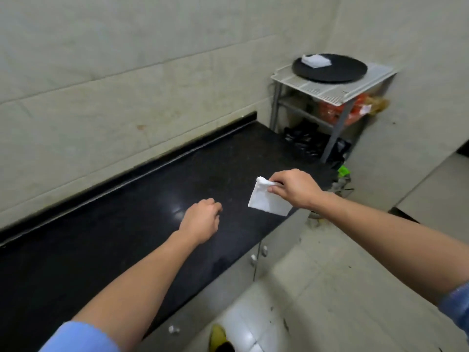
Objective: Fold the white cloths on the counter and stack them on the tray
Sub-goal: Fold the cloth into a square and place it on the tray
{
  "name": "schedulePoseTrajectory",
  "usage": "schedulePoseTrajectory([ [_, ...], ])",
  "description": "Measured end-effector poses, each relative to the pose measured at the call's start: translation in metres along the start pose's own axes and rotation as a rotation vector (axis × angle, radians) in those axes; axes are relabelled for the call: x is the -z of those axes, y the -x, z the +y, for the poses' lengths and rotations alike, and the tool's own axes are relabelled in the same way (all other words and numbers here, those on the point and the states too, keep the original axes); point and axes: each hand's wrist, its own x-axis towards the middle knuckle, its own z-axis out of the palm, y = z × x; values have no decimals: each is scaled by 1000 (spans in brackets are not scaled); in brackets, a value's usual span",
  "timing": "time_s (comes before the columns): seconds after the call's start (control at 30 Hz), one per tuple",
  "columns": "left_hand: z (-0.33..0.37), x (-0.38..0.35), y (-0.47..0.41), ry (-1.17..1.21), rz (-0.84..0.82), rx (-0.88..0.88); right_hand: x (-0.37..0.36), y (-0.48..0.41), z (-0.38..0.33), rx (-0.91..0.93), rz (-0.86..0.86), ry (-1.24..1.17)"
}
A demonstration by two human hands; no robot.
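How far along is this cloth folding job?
Done: a stack of folded cloths sits on the black tray. In hand: the right hand pinches another folded cloth above the counter. Remaining: carrying it to the tray; no other cloths show on the counter.

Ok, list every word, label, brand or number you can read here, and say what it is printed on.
No text can be read in this view.
Red bags under the rack: a pale label, too blurred to read.
Green object: any print is too blurred to read.
White cloth and black tray: no print visible.
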Motion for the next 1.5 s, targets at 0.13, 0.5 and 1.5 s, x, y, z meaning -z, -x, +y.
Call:
schedulePoseTrajectory([
  [0.13,46,-3,-74,-33,-8,-128,21,7,77,-131,38,14],
  [0.5,148,-11,-302,-16,20,-373,104,-47,262,-324,85,60],
  [1.5,306,7,-673,6,225,21,284,-343,586,156,4,-62],
])
